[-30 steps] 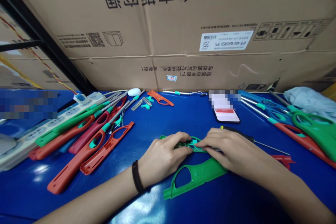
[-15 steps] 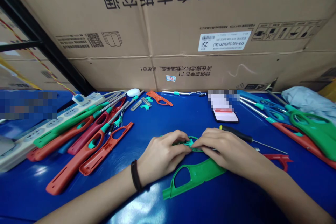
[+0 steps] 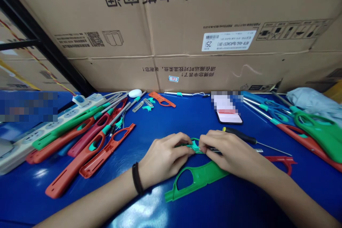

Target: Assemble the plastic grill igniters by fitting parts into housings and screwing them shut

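My left hand (image 3: 165, 158) and my right hand (image 3: 227, 149) meet at the middle of the blue table, with their fingertips pinching a small green-and-teal lighter part (image 3: 195, 146). Much of that part is hidden by my fingers. A green plastic lighter shell (image 3: 196, 180) lies just below both hands, under my right palm's edge. Beside my right hand rests a black-handled screwdriver (image 3: 240, 137) with a thin steel shaft. A red lighter shell (image 3: 107, 151) lies left of my left hand, apart from it.
Several red and green long-nosed lighters (image 3: 80, 131) lie at the left beside a white power strip (image 3: 34, 139). More lighters and a grey cloth (image 3: 310, 101) lie at the right. A phone (image 3: 229, 117) sits at the back, against a large cardboard box (image 3: 171, 25).
My fingers have shifted slightly on the green-and-teal part, and my right hand has moved a little to the left. The whole scene has drifted slightly in view.
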The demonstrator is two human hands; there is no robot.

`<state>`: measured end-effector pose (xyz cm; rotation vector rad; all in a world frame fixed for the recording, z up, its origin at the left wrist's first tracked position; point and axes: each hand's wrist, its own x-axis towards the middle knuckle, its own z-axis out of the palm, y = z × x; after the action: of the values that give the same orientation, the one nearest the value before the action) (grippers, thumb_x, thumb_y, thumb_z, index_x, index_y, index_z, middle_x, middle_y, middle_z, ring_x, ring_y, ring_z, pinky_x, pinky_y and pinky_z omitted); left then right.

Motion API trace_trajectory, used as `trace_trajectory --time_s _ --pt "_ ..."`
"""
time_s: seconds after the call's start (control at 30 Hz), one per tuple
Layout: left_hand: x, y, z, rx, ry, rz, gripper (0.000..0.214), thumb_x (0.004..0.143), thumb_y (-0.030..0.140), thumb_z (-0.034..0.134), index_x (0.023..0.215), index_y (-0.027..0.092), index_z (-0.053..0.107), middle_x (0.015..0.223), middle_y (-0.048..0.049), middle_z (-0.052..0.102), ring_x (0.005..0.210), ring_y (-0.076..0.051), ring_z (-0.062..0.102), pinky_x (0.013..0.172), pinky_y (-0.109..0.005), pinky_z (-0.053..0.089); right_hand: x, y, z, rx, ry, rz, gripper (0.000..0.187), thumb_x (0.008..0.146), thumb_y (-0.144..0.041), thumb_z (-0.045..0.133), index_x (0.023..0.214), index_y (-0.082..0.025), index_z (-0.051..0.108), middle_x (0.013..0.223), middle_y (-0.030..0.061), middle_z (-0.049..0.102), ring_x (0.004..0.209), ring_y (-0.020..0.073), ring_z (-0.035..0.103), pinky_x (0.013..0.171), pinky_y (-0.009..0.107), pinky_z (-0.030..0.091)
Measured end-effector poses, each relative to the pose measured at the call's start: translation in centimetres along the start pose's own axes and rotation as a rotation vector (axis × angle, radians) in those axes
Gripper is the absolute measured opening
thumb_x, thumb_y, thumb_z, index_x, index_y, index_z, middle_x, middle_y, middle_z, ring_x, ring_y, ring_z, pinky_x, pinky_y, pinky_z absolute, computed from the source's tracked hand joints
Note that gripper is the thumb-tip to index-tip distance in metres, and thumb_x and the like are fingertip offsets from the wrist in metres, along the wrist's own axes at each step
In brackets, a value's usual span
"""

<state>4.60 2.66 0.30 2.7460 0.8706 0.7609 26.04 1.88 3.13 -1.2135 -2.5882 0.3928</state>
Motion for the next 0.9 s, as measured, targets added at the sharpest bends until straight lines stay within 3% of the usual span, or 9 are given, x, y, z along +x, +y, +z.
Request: trace_trajectory --time_s 0.23,0.63,0.9 --pt "0.1 -0.4 -0.7 -0.071 -0.049 0.03 0.023 0.085 0.011 0.051 0.097 0.021 0.069 0.105 -0.0045 0.063 0.091 -0.014 0.064 0.079 -0.024 0.054 -0.1 -0.1 0.4 0.053 0.058 0.018 0.02 0.081 -0.003 0.047 0.077 -0.022 0.051 0.072 -0.0034 0.057 0.065 0.0114 0.053 0.058 0.022 0.033" --pt "0.3 -0.6 -1.0 -0.087 -0.114 0.008 0.017 0.088 0.014 0.047 0.087 0.017 0.064 0.105 -0.0051 0.064 0.086 -0.013 0.066 0.076 -0.023 0.054 0.1 -0.4 1.0 -0.048 0.084 -0.123 0.025 0.075 0.004 0.043 0.069 -0.019 0.052 0.064 -0.0021 0.051 0.062 0.0124 0.045 0.057 0.023 0.03" --pt "0.4 -0.5 -1.2 -0.055 -0.157 0.019 0.015 0.089 0.014 0.047 0.087 0.017 0.062 0.117 -0.0041 0.062 0.095 -0.015 0.065 0.083 -0.026 0.054 0.1 0.2 1.7 -0.096 0.165 -0.22 0.027 0.081 0.002 0.04 0.067 -0.019 0.052 0.064 -0.0011 0.05 0.063 0.014 0.042 0.059 0.025 0.031"
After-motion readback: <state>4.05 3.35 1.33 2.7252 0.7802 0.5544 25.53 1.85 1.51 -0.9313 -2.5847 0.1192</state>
